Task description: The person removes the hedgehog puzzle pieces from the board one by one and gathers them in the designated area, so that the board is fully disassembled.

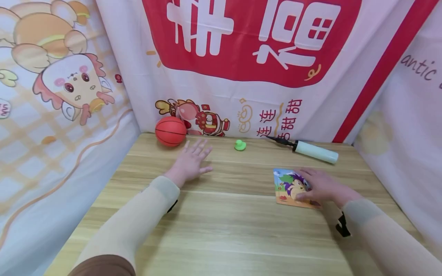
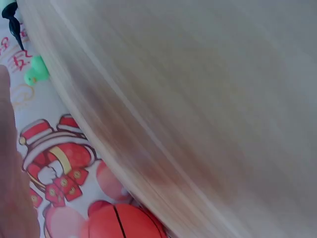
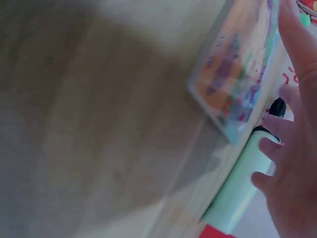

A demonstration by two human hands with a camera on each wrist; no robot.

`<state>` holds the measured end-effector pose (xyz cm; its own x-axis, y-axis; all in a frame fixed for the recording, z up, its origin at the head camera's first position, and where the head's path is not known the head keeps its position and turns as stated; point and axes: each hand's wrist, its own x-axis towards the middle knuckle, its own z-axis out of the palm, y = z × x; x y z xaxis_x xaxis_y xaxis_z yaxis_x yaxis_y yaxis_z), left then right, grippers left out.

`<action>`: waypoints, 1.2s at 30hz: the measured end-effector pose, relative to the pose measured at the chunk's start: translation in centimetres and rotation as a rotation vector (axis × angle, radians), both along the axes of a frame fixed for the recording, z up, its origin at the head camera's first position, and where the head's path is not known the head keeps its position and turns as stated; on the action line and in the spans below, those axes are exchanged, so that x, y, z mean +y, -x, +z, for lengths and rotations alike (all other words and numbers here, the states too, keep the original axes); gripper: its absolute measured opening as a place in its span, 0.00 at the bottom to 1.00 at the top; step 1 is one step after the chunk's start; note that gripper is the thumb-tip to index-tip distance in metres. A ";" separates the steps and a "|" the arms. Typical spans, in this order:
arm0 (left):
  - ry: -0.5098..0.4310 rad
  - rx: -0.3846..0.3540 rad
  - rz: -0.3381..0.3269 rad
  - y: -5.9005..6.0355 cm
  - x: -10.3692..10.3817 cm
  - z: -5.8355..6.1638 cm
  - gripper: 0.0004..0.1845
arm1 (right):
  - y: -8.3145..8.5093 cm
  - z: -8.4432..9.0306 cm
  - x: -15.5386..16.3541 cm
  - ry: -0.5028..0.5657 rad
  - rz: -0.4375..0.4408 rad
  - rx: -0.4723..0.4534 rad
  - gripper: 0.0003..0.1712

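My left hand point(image 1: 189, 163) is over the left side of the table, fingers spread, nearest to a red ball point(image 1: 170, 131) with black lines. It holds nothing. At the right, my right hand point(image 1: 322, 186) is over the right part of a square cartoon picture board point(image 1: 291, 188) showing a purple-spined hedgehog, covering that part. The right wrist view shows the board's edge point(image 3: 213, 119) and the hand point(image 3: 297, 163) with its fingers apart and loosely bent, not wrapped around the board. Whether the thumb touches the board cannot be told.
A small green rubber duck point(image 1: 239, 145) sits near the wooden table's point(image 1: 221, 230) back edge. Right of it lies a pale blue-green hand pump point(image 1: 315, 151) with a black nozzle. Printed cloth point(image 1: 131, 61) hangs behind and along both sides.
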<state>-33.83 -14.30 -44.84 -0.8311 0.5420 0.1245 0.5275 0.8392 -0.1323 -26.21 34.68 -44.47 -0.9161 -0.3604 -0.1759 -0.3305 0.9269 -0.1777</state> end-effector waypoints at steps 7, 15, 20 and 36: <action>-0.024 -0.084 -0.003 -0.9 1.9 0.2 0.46 | -0.2 -1.1 0.3 0.050 -0.076 -0.130 0.66; -0.023 -0.156 -0.021 -1.8 4.4 0.4 0.44 | 0.0 -0.9 -3.6 0.043 -0.058 -0.132 0.65; -0.100 -0.217 -0.018 -2.1 5.8 0.4 0.40 | 0.6 -1.0 -7.5 0.039 0.001 -0.103 0.64; -0.376 -0.438 0.164 -1.7 7.4 -0.2 0.23 | 2.0 -0.5 -16.8 0.016 0.101 -0.098 0.62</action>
<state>-32.15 -6.88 -45.01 -0.9174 0.3875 -0.0904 0.3254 0.8614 0.3901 -28.18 17.88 -44.98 -0.8540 -0.4532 -0.2557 -0.4021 0.8866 -0.2284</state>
